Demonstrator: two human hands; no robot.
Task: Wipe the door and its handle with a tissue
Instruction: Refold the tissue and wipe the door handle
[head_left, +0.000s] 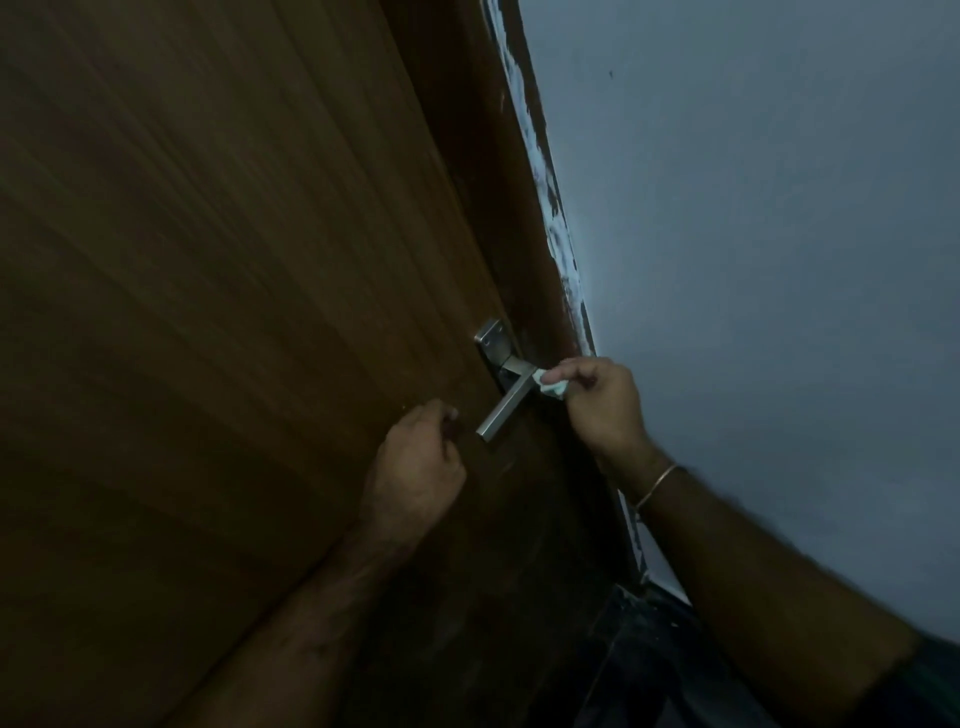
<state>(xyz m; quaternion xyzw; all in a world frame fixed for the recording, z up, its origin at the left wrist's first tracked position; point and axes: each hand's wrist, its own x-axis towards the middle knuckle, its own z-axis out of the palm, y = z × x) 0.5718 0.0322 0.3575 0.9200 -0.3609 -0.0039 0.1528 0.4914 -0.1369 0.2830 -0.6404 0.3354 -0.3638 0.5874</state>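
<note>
Up close, a big brown wooden door (234, 312) fills the left side of the view. It looks dark, and lines of wood grain run down it. On the right is a pale blue-grey wall (753, 234). Between the door and the wall runs a dark door frame (524, 218) with messy white paint smears along its edge.

The shiny metal handle (506, 405) sits on the right part of the door, near the frame. It has a flat plate at the top and a straight bar that slants down to the left.

The right hand (602, 402) is just right of the handle. Its grip is closed on a small scrunched white tissue (551, 387), pinched between the thumb and fingers. The tissue touches the handle where the bar bends out from the plate. A thin gold bangle (658, 486) goes around the right wrist, and the arm stretches back to the bottom right corner.

The left hand (418, 467) is lower down, just left of the free end of the bar. Its fingers are curled in like a loose fist against the door. I cannot tell if it holds anything, and it does not seem to touch the handle. The left arm comes up from the bottom of the view.

Down at the bottom, near the foot of the frame, it is very dark and hard to make out.
</note>
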